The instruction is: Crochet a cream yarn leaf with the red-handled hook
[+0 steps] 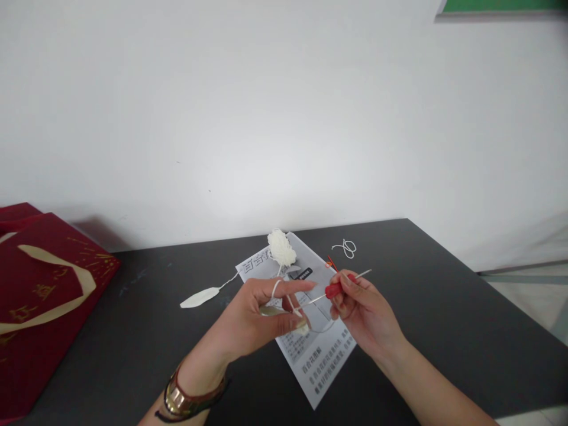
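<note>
My right hand (361,307) grips a crochet hook (335,289) by its red handle, the thin metal shaft pointing left toward my other hand. White yarn (277,288) loops round the index finger of my left hand (255,319). Thumb and fingers of that hand pinch a small cream crochet piece (302,326), partly hidden by the fingers. The hook's tip meets the yarn close to this pinch. Behind the hands, a ball of white yarn (281,247) rests on a printed paper sheet (315,378). A finished-looking white leaf-shaped crochet piece (199,297) lies to the left, trailing a yarn tail.
The dark table (444,319) stands against a white wall (284,118). A red gift bag (48,307) with a cream ribbon handle occupies the left side. Toward the back right lie a loose coil of white yarn (349,248) and a thin red strand (332,263).
</note>
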A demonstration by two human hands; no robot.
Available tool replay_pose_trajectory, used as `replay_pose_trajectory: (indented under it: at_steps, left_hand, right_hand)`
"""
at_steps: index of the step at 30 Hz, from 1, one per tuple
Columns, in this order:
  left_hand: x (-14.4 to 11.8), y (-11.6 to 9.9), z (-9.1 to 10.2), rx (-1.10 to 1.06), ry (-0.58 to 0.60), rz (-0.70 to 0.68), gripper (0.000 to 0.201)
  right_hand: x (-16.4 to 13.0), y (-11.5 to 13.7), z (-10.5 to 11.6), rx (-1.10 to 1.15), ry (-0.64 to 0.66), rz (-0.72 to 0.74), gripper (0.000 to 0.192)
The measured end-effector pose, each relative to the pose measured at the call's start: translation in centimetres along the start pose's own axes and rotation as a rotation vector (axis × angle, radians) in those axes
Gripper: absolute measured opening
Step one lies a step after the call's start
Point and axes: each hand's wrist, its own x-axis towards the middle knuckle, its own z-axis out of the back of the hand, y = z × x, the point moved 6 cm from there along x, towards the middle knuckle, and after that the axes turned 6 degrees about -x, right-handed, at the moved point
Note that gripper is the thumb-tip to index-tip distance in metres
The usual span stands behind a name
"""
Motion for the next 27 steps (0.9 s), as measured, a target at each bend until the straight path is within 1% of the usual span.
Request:
replay_pose_trajectory:
  at_steps: [4, 8, 13, 19, 22, 25, 27]
  left_hand:
    - [-0.1, 0.0, -0.5, -0.075, 0.074, 0.027, 0.040]
    - [-0.2, 0.0, -0.7, -0.142, 0.101, 0.026, 0.037]
    - [-0.2, 0.2, -0.7, -0.206, 0.096, 0.038, 0.034]
    - [-0.3, 0.3, -1.0, -0.242, 0.109, 0.002, 0.034]
    - [-0.2, 0.5, -0.9, -0.239, 0.077, -0.003, 0.033]
    - [0.0, 1.1, -0.7, -0.259, 0.036, 0.028, 0.031]
    - [0.1, 1.5, -0.8, -0.292, 0.039, 0.058, 0.031]
  right_hand:
    - [0.1, -0.2, 0.1, 0.016, -0.013, -0.034, 0.019]
    - [0.0, -0.1, 0.0, 0.030, -0.010, -0.047, 0.019]
    - [-0.1, -0.4, -0.1, 0.071, 0.002, -0.082, 0.018]
    - [0.0, -1.4, -0.3, 0.136, 0.032, -0.157, 0.019]
    - [0.1, -1.8, -0.3, 0.158, 0.040, -0.185, 0.018]
    - [0.1, -2.2, -0.1, 0.183, 0.023, -0.209, 0.019]
    - [0.1, -2.5, 0.1, 0.199, 0.000, -0.222, 0.019]
